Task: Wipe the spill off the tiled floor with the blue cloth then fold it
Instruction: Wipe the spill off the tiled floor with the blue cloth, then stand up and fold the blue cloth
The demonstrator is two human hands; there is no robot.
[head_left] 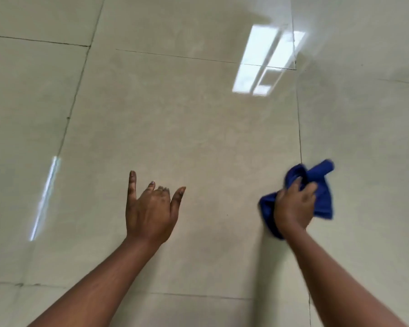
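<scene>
- The cloth (321, 194) is held bunched in the right hand (293, 208), low at the right over the floor (175, 114); the left hand (151, 208) is spread and empty
- Wiped bunched, streaks could be left, since little cloth would touch the tile
- No spill can be made out; glare (265, 62) could be masking it
- Whether the cloth touches the floor cannot be told

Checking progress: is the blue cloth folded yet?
No. The cloth is bunched loosely in the right hand, corners sticking out unevenly.
</scene>
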